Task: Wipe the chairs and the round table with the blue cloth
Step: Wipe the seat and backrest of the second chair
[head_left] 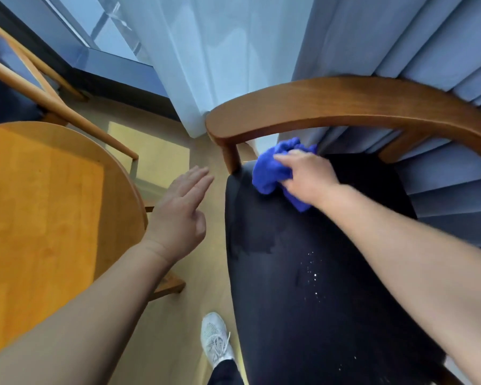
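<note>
Gripping the bunched blue cloth (271, 173) in curled fingers of the right hand (308, 179), against the chair (317, 287) seat's far corner; left hand (178, 218) flat, fingers straight, empty, beside the round surface (39, 204).

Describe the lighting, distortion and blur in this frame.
Head view: the wide-angle lens bows the chair backrest and round table edge; window daylight throws a bright patch on the floor; the left hand is slightly motion-blurred, the right hand gripping the blue cloth sharper; the black seat reads dark, with glinting specks.
</note>
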A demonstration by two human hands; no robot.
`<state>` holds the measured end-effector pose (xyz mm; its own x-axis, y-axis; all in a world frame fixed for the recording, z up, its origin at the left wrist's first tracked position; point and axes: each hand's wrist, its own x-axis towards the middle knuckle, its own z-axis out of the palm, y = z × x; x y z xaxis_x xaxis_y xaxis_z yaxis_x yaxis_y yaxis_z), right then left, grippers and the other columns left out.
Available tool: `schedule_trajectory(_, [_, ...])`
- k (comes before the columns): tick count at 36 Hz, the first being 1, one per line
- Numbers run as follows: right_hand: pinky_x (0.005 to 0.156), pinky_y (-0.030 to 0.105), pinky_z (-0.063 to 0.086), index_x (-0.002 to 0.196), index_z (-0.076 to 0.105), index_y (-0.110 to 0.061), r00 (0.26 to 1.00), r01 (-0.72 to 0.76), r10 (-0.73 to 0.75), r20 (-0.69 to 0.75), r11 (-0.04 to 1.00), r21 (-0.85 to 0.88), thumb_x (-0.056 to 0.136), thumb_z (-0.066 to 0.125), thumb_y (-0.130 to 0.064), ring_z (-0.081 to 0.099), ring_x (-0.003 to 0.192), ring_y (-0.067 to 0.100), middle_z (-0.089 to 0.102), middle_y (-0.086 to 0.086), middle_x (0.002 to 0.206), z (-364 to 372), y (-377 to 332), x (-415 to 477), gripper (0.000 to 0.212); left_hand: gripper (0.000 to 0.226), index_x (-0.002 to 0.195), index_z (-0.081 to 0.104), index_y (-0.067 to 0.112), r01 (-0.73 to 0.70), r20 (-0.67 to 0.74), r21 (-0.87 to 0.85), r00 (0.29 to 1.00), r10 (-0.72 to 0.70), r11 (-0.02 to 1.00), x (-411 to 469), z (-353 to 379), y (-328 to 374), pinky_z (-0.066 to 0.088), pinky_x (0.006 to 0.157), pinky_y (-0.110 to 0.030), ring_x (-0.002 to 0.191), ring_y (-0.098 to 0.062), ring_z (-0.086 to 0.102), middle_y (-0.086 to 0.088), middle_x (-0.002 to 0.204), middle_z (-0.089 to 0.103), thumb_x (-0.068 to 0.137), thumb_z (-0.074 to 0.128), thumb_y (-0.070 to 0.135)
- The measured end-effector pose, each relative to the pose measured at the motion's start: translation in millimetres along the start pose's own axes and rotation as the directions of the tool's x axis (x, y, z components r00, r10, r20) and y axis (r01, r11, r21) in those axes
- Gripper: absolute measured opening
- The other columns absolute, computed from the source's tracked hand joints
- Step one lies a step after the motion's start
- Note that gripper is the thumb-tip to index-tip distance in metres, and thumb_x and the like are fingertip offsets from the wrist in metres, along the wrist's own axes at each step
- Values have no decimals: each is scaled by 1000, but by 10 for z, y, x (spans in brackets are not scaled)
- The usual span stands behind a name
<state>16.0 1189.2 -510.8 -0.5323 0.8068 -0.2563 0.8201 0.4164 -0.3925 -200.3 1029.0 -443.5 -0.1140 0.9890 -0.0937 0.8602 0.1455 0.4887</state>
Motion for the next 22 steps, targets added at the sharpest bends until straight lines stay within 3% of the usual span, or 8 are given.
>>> schedule_trajectory(3, [88,39,44,126,55,-27,990,-125,126,69,992,-6,83,64,-37,49,119,31,54,6,131,71,112,302,45,57,139,37,30,70,82,-19,994,-68,997,-229,147,-104,34,106,-31,132,-12,35,9,145,36,89,55,9])
schedule_trajectory(7, [102,57,32,139,35,-40,940,-218,244,239,967,-131,75,59,-68,24,135,35,29,2,147,295,118,329,74,59,135,45,27,54,130,0,990,-53,999,-446,313,-153,36,101,-25,123,-13,44,7,139,45,83,59,4])
schedule_trajectory(9, [98,57,37,135,38,-36,951,-199,229,207,967,-158,76,61,-63,31,130,34,35,5,141,339,109,306,69,59,132,49,23,76,138,5,988,-76,997,-521,379,-144,33,98,-22,121,-15,47,4,135,50,79,60,1])
schedule_trajectory(13, [83,44,44,120,52,-25,987,-140,150,50,977,-158,82,64,-37,47,113,35,50,10,119,406,81,173,42,55,132,49,24,129,148,9,980,-129,992,-616,459,-128,30,98,-20,122,-14,45,5,134,50,82,57,3])
schedule_trajectory(22, [83,41,44,130,55,-25,991,31,-8,132,984,-178,70,67,-22,54,105,34,57,9,116,819,-437,-1094,61,55,131,51,23,151,170,-1,974,-148,989,-618,477,-139,34,95,-22,117,-14,47,4,129,53,80,55,2])
